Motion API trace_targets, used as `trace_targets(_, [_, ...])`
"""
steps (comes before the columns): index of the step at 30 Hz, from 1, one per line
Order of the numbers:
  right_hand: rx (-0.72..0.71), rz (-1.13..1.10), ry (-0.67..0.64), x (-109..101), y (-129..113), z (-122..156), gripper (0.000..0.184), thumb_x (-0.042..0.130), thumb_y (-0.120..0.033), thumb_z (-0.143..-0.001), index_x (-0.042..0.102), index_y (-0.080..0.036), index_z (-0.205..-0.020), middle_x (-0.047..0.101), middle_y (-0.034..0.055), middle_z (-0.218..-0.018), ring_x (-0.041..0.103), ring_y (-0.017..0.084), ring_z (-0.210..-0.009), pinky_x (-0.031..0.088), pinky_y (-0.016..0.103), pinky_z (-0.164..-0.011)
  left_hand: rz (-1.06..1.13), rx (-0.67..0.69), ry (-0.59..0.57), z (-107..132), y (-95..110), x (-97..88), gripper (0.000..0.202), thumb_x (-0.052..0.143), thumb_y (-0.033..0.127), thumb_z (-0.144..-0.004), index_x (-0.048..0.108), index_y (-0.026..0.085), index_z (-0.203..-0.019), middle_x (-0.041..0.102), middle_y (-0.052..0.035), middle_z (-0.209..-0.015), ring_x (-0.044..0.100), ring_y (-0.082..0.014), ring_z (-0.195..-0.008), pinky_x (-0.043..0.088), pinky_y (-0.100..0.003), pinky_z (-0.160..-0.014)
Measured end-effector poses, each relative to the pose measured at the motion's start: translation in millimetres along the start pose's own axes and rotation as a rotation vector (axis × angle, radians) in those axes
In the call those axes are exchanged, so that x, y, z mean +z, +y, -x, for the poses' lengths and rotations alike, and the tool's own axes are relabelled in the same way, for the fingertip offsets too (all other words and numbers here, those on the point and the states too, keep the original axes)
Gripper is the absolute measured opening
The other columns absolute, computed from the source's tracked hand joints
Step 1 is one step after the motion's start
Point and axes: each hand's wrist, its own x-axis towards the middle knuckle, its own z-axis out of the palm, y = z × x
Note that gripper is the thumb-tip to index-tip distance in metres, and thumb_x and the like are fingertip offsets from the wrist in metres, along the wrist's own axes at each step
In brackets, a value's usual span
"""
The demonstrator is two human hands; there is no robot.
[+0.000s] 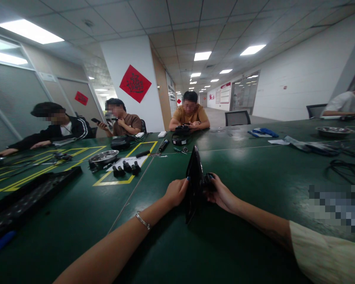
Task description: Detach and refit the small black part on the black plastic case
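Observation:
A thin, glossy black flat panel (194,187) stands nearly edge-on before me, above the green table. My left hand (177,192) is closed on its left side, thumb against the face. On the other side, my right hand (220,193) has its fingers closed around a small dark part (207,179) at the panel's back. Whether that part is fixed to the panel, I cannot tell. Blue shows on both thumbnails. The panel's exact kind is not clear from this angle.
Black cylindrical pieces (126,169) and a metal bowl (104,157) lie left, near yellow tape (114,183). A long black tray (32,197) is at far left. Across the green table (154,252) sit several people. Cables (347,169) and a blue cloth-like item (260,132) lie right.

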Motion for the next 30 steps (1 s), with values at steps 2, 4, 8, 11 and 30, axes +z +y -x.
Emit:
trace_targets(2, [-0.001,0.004,0.0,-0.3,0.5,-0.5,0.039,0.041,-0.043,-0.083,0.027,-0.028,-0.117,0.053,-0.0023,-0.064,0.05,0.011,-0.042,0.025,0.017,-0.038,0.003,-0.008,-0.001,-0.3,0.1,-0.2,0.058,0.006,0.043,-0.092,0.054,0.017,-0.072,0.061,-0.0059,-0.069,0.058,-0.0173,-0.068,0.037,-0.025,-0.063])
trace_targets(4, [-0.005,0.006,-0.002,-0.6,0.9,-0.8,0.038,0.04,-0.042,-0.083,0.027,-0.028,-0.116,0.053,-0.0023,-0.064,0.05,0.011,-0.042,0.026,0.017,-0.037,0.004,-0.016,-0.01,-0.6,-0.3,-0.1,0.057,0.008,0.041,-0.092,0.055,0.017,-0.073,0.062,-0.0061,-0.071,0.058,-0.0175,-0.069,0.038,-0.025,-0.063])
trace_targets(8, [-0.01,-0.002,0.008,0.1,0.7,-0.7,0.034,0.038,-0.041,-0.084,0.028,-0.028,-0.113,0.053,-0.0026,-0.064,0.049,0.011,-0.042,0.026,0.017,-0.038,-0.021,-0.006,-0.026,-0.1,-1.9,0.5,0.049,0.015,0.038,-0.091,0.058,0.017,-0.082,0.065,-0.0068,-0.081,0.06,-0.0189,-0.078,0.04,-0.026,-0.068])
trace_targets(11, [-0.007,-0.005,0.005,1.5,-0.3,0.2,0.033,0.039,-0.041,-0.084,0.028,-0.028,-0.112,0.052,-0.0026,-0.064,0.049,0.011,-0.043,0.026,0.017,-0.038,-0.039,0.005,-0.025,0.5,-2.8,0.5,0.044,0.019,0.036,-0.091,0.058,0.018,-0.088,0.066,-0.0072,-0.087,0.06,-0.0199,-0.083,0.04,-0.027,-0.072])
trace_targets(30, [0.009,-0.005,0.007,2.1,-1.8,2.2,0.04,0.044,-0.045,-0.082,0.027,-0.029,-0.115,0.052,-0.0032,-0.066,0.05,0.011,-0.044,0.026,0.019,-0.04,-0.04,-0.056,-0.038,1.2,0.7,-1.8,0.054,0.01,0.039,-0.092,0.059,0.017,-0.083,0.065,-0.0076,-0.08,0.06,-0.0198,-0.078,0.039,-0.026,-0.067])
